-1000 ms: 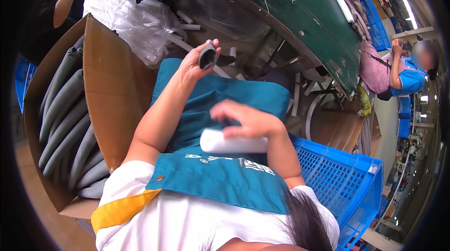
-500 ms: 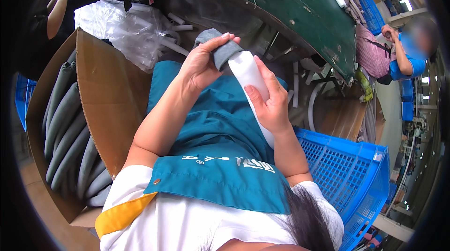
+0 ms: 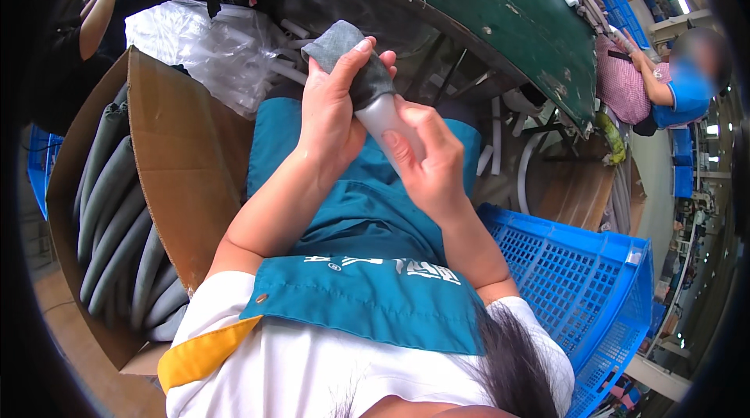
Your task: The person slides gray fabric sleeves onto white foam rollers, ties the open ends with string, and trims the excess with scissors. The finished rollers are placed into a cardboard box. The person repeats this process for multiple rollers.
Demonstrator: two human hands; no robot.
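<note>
My left hand (image 3: 334,98) is wrapped round a grey fabric sleeve (image 3: 369,74), thumb on top. The sleeve covers the upper end of a white foam tube (image 3: 383,123), and its free end flops over above my fingers. Just below the sleeve's edge, my right hand (image 3: 428,154) grips the tube with the thumb along its near side. The tube's lower part is hidden behind my right hand and forearm. Both hands are above the teal apron (image 3: 344,203) on my lap.
At my left stands a cardboard box (image 3: 183,176) of grey covered tubes (image 3: 117,223). A blue plastic crate (image 3: 562,277) is at my right. Clear plastic wrap (image 3: 203,47) with white tubes lies ahead, beside a green table (image 3: 500,19). Co-workers are at far left and right.
The grey sleeve now reaches further down over the white tube. My right hand has moved left and slightly lower, and the tube has shifted left with it.
</note>
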